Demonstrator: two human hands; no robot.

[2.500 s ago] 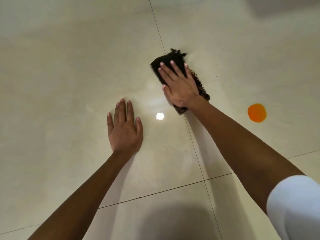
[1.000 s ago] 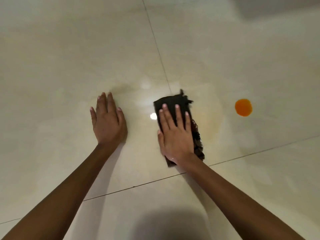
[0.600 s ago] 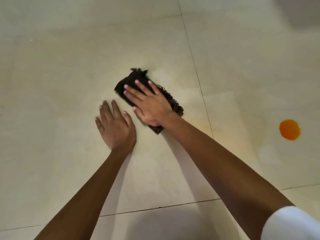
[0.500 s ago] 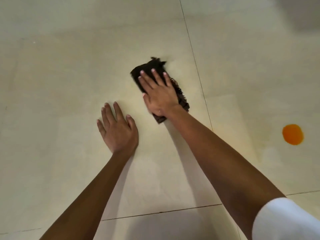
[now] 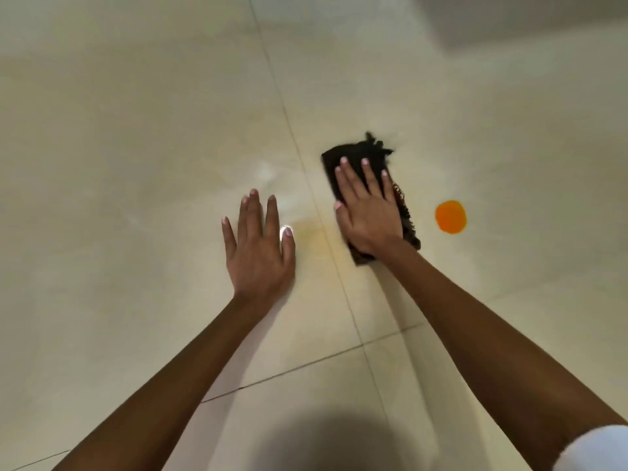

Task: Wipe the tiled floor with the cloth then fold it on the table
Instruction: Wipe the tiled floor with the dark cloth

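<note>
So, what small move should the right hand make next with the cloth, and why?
Probably slide the cloth sideways to the right, onto the orange spot. The right hand presses flat on the cloth, which lies just left of that spot without touching it, and the left hand braces flat on the tiled floor. Whether the spot wipes off, I cannot tell.

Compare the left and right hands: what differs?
The left hand lies on bare tiled floor; the right hand presses on the dark cloth. The right hand reaches farther forward and nearer the orange spot than the left hand. Both are flat, palms down, fingers straight.
</note>
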